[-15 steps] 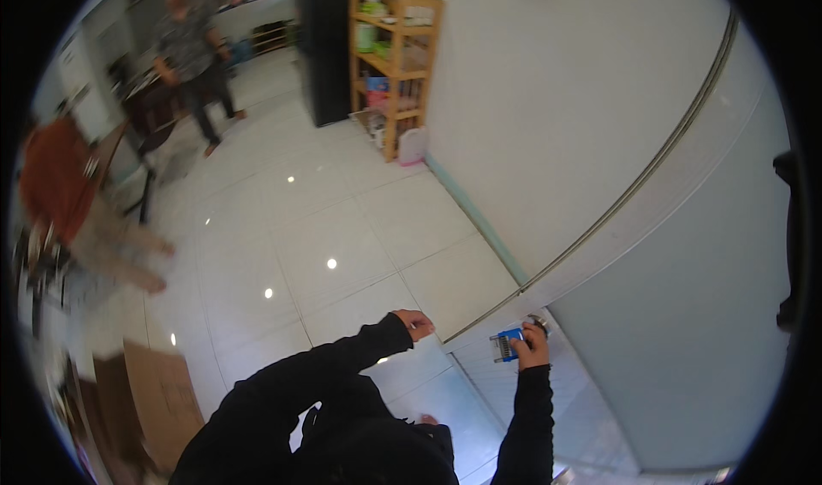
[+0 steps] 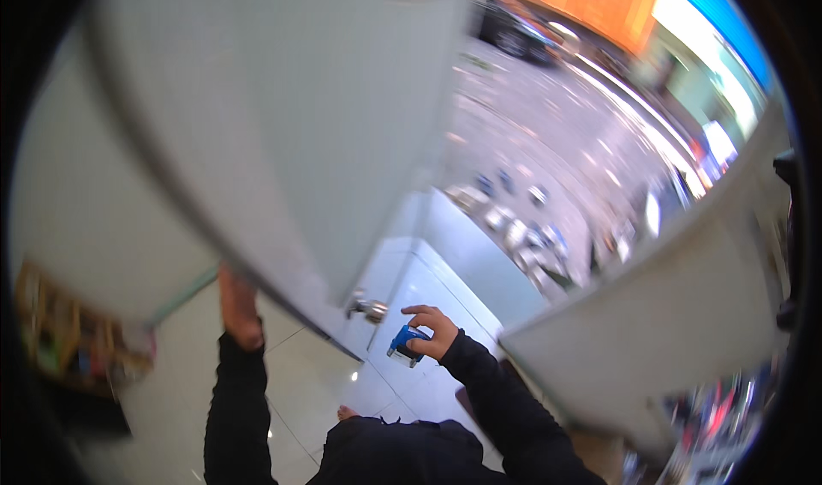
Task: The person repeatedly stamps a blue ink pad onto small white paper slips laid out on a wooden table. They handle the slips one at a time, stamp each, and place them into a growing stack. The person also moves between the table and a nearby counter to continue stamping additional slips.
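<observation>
Door (image 2: 282, 142) now swung open, street beyond.

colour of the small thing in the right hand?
Blue small object, dark base; head view.

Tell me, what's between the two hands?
In the head view, the open door's edge with its metal knob lies between the left hand on the door and the right hand holding a small blue thing.
</observation>
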Demonstrator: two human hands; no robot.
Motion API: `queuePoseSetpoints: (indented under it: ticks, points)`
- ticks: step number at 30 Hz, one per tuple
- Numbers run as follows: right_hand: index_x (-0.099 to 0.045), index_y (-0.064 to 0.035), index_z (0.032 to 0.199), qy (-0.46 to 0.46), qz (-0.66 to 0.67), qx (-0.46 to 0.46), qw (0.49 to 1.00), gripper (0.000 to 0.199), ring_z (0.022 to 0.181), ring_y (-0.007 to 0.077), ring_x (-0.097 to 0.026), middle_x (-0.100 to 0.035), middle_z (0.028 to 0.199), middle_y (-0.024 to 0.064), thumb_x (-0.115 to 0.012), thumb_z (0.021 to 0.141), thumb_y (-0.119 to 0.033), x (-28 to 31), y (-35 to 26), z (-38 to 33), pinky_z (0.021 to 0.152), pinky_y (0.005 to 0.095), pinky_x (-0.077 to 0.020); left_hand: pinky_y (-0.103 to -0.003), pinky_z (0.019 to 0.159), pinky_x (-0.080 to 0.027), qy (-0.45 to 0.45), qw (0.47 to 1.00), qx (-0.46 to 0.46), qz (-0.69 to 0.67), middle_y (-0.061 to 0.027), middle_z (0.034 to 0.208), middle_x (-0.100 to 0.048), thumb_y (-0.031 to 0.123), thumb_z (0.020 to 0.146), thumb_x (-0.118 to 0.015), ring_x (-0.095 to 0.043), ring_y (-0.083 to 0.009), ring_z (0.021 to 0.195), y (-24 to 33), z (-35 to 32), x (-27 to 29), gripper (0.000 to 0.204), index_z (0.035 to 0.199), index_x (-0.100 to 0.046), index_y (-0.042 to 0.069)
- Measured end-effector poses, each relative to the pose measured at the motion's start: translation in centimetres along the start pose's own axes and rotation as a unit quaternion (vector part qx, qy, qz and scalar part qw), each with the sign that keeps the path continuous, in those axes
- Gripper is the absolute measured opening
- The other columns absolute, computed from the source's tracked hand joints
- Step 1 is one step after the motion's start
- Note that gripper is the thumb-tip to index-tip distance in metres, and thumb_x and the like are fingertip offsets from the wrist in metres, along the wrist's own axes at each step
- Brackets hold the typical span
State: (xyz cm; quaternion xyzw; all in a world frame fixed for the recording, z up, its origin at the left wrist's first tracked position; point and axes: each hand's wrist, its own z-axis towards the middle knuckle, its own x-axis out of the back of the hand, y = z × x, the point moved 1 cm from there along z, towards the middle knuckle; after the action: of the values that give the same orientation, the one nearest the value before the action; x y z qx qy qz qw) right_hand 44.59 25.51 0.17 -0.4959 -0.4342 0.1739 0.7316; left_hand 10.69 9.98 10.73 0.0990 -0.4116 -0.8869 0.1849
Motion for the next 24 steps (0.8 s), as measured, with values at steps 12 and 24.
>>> queuePoseSetpoints:
  ticks: [12, 24]
  points:
    - [-0.071, -0.0035, 0.105, 0.429, 0.090, -0.424, 0.792, 0.037, 0.094, 0.0211, -0.069, -0.072, 0.098, 0.0113, -0.077, 0.075, -0.024, 1.9, 5.3, -59.9, 0.090, 0.0350, -0.0535, -0.039, 0.093, -0.051, -0.199, 0.973, 0.081, 0.081, -0.0175, 0.127, -0.056, -0.001, 0.079, -0.076, -0.057, -0.0257, 0.112, 1.0, -0.7, -34.1, 0.067, 0.137, -0.043, -0.003]
    - [-0.071, -0.0052, 0.111, 0.751, 0.100, -0.535, 0.374, 0.043, 0.099, 0.0232, -0.067, -0.071, 0.103, 0.0124, -0.076, 0.077, -0.030, -34.5, -14.8, -59.0, 0.091, 0.0364, -0.0516, -0.045, 0.093, -0.046, -0.223, 0.931, 0.076, 0.280, -0.0205, 0.127, -0.050, 0.061, 0.072, -0.076, -0.051, -0.0352, 0.113, -8.0, 16.0, -65.5, 0.091, 0.131, -0.040, 0.002]
